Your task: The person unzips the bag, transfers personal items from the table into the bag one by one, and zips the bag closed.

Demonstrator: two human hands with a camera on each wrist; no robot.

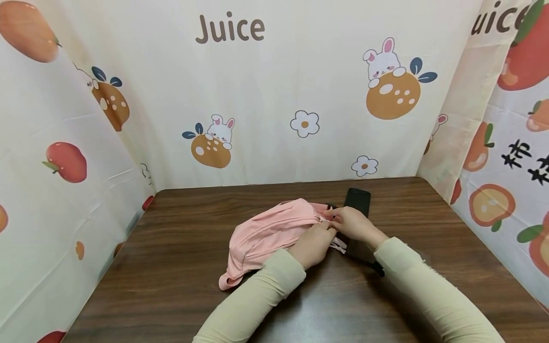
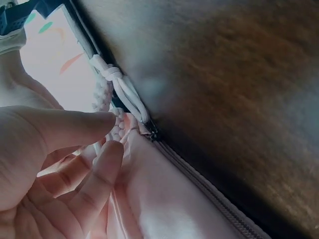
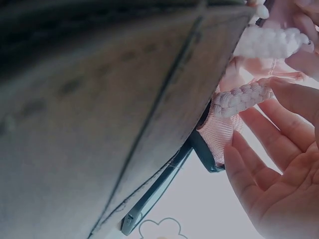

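Note:
A pink waist bag (image 1: pixel 270 228) lies on the table, its zipper (image 2: pixel 199 184) running along one edge. My left hand (image 1: pixel 315 243) is at the bag's right end, thumb and fingertip pinching a pale braided cord (image 2: pixel 103 92). Just beside it, my right hand (image 1: pixel 353 224) pinches a section of braided cord (image 3: pixel 241 101) between thumb and finger; the other fingers are loosely bent. A knotted cord loop (image 2: pixel 132 97) hangs by the zipper's end. Pink webbing with a black buckle (image 3: pixel 202 152) shows near the right fingers. The hands partly cover the bag's end.
Behind the right hand lies a black phone (image 1: pixel 358 200) on the brown wooden table (image 1: pixel 180 257). A dark flat item (image 1: pixel 360 252) is under the right wrist. A stitched brown surface (image 3: pixel 124 99) fills much of the right wrist view. A printed curtain (image 1: pixel 274 85) stands behind.

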